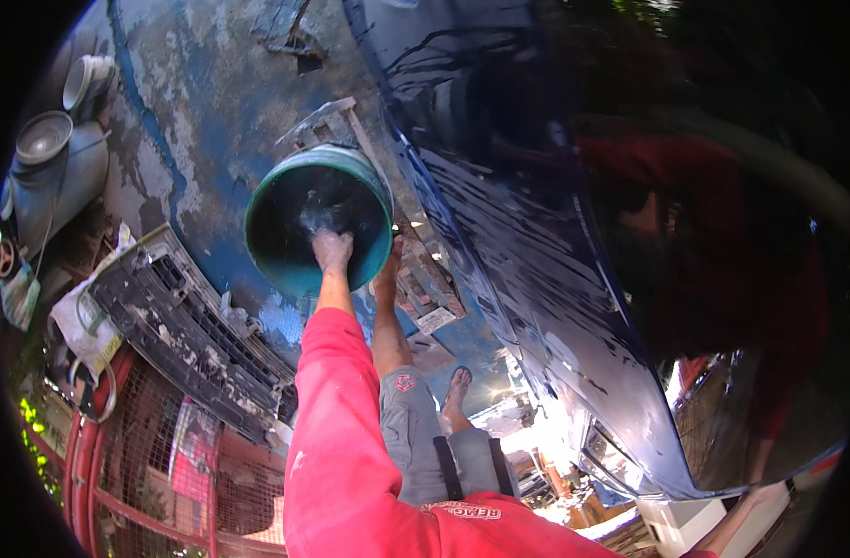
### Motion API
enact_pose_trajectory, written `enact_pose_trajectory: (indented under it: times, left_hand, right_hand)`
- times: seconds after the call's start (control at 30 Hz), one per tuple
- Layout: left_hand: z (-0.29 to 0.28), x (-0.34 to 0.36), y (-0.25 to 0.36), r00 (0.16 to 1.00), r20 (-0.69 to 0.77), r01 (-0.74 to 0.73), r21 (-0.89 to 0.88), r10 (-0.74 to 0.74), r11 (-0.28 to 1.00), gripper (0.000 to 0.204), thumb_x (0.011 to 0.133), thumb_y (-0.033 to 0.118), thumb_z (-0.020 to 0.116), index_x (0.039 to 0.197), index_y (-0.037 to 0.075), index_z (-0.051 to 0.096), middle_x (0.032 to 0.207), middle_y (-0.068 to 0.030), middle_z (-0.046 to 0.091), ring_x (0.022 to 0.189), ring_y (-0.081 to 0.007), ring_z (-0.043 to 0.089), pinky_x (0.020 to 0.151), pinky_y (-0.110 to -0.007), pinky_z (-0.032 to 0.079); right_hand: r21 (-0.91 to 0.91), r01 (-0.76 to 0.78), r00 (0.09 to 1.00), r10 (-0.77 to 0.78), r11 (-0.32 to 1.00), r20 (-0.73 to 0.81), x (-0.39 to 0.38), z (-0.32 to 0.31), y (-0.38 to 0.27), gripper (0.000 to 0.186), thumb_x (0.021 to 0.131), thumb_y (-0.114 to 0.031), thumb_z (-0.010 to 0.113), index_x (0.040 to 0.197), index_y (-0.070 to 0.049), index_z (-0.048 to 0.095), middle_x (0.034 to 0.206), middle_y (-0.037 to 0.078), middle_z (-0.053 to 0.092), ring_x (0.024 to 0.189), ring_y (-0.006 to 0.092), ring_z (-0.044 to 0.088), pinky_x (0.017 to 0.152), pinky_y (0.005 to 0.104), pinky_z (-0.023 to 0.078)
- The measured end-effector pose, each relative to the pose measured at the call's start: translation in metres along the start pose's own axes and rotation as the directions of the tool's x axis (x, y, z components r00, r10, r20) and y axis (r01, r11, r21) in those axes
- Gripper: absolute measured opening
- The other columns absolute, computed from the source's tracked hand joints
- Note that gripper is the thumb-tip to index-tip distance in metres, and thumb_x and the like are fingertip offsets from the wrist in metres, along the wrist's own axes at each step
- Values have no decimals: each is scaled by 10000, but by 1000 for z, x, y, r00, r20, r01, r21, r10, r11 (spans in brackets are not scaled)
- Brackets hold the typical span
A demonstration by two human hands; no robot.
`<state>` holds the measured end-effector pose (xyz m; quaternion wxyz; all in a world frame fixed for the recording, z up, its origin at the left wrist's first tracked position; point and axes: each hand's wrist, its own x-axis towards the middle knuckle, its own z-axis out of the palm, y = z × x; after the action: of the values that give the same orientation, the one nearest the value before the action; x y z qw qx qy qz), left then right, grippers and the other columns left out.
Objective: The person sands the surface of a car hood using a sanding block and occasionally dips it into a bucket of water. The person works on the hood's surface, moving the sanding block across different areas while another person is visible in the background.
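My left hand [334, 247], below a red sleeve, reaches down into a green bucket [262, 195] of dark water. Its fingers are hidden in or near a pale splash, so I cannot tell what they hold. At the lower right edge my right hand [747, 502] is beside the lower edge of a dark, glossy car body [518, 260], which has wet streaks and reflections. Its fingers are too small and shaded to read. The bucket stands on or beside a worn wooden pallet [430, 288], close to my bare feet.
On the left lie a long black panel [174, 307] with peeling patches, a grey tank [58, 191], a white bucket [88, 84] and red mesh railings [141, 446]. Underfoot is worn blue-painted concrete [206, 112], with metal scraps [299, 46] at the top.
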<state>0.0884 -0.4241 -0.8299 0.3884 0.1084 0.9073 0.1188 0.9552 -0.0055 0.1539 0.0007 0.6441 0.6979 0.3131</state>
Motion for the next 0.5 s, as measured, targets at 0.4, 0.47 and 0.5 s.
enact_pose_trajectory:
  times: [0.4,0.47,0.5]
  left_hand:
    - [-252,-157,39,933,328,337,-940,148,-44,736,864,314,686,1522,-7,615,1385,-197,737,1240,-410,741,1041,-528,643]
    - [-305,-191,57,925,128,174,-980,357,-100,842,951,458,741,1600,-44,552,1550,-215,672,1435,-418,645,1220,-582,530]
    - [-328,-205,73,950,93,145,-977,298,-156,861,954,480,748,1606,-44,544,1565,-218,659,1448,-423,631,1229,-587,521]
  right_hand:
    - [189,-276,948,300,942,-111,-80,4,-237,616,1115,-376,730,1669,-144,590,1640,163,629,1517,348,585,1282,439,422]
    - [224,-247,942,287,943,-173,-72,-15,-257,621,1086,-374,761,1655,-178,612,1576,164,661,1459,365,612,1249,464,450]
    - [227,-243,942,285,943,-175,-72,-23,-263,636,1065,-378,782,1650,-189,619,1542,161,677,1428,368,624,1230,474,464]
